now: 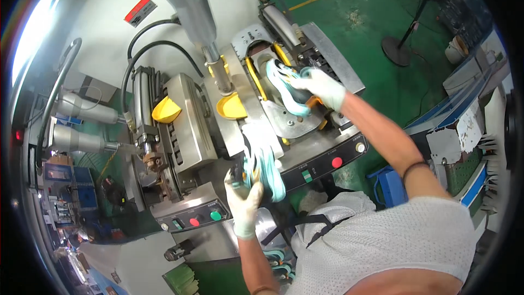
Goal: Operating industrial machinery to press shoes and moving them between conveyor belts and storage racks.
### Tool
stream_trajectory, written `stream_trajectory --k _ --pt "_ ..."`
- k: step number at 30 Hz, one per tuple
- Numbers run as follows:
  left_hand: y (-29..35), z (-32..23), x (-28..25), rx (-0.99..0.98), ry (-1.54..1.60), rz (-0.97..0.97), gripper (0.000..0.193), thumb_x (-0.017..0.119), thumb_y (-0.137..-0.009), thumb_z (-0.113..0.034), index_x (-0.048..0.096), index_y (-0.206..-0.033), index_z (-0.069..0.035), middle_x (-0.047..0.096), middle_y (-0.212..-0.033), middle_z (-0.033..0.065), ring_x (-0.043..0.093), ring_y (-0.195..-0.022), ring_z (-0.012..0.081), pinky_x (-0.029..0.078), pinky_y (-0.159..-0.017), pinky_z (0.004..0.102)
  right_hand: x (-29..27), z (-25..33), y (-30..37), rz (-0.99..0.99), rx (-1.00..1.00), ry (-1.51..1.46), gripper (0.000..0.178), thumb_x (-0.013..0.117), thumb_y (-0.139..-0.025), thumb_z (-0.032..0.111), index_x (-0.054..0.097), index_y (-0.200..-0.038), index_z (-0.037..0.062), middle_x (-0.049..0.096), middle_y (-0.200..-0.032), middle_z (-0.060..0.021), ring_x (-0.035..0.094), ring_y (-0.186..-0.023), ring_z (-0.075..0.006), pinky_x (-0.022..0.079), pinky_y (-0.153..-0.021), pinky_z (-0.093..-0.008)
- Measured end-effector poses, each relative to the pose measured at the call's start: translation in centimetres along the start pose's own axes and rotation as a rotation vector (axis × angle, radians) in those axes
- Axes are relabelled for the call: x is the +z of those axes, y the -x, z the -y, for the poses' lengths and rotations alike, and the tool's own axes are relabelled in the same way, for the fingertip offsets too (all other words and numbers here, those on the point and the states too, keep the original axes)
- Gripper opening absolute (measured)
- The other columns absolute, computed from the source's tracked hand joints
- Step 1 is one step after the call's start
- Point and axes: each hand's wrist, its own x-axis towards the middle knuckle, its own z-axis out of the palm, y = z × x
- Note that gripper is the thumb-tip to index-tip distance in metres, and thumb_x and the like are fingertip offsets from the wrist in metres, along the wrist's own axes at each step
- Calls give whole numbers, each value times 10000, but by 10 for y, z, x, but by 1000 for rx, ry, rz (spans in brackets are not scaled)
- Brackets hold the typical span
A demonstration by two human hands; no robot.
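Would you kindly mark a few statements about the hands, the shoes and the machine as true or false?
1. The right hand rests on a shoe set in the machine's right station. True.
2. The left hand is empty. False: it grips a white and turquoise shoe.
3. Both hands are bare. False: both wear light gloves.
4. Two yellow pads sit on the machine. True.
5. The floor is red. False: it is green with a yellow line.
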Motion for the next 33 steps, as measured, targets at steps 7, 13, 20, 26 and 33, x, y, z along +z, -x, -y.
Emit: stream_trajectory --k 7,13,20,26,33 --pt "276 49 -92 -204 -229 -619 662 649 -779 18 375 -1376 96 529 -1284 187 572 -1142 280 431 -1040 410 85 -115 -186 -400 -59 1188 398 646 -846 294 693 -1062 -38 642 -1181 -272 648 -1080 -397 523 -916 -438" --pt "437 78 -116 -723 -160 -1609 677 751 -825 -90 369 -1365 52 497 -1331 189 593 -1099 286 559 -856 398 7 -125 -229 -64 -229 851 386 702 -828 399 742 -894 21 657 -693 -38 585 -561 -151 428 -525 -356" --pt "601 286 -158 -652 -244 -1978 661 758 -749 32 340 -1260 50 578 -1175 221 648 -977 301 536 -898 383 87 -78 -117 -104 -487 969 715 734 -868 380 473 -1400 -21 614 -1245 -168 598 -1095 -247 466 -925 -351" --pt "577 354 -154 -704 -342 -1834 668 754 -749 36 344 -1275 25 523 -1211 193 613 -1015 300 494 -929 412 179 -227 112 341 -1064 1612 922 767 -790 220 246 -1489 -79 225 -1569 -299 210 -1482 -404 213 -1192 -481" --pt "572 225 -181 -355 -246 -1484 668 650 -895 -81 328 -1468 37 409 -1468 244 468 -1329 333 370 -1118 397 259 -205 178 659 -572 1895 1010 787 -752 290 205 -1489 -82 241 -1540 -331 234 -1447 -464 213 -1187 -497"
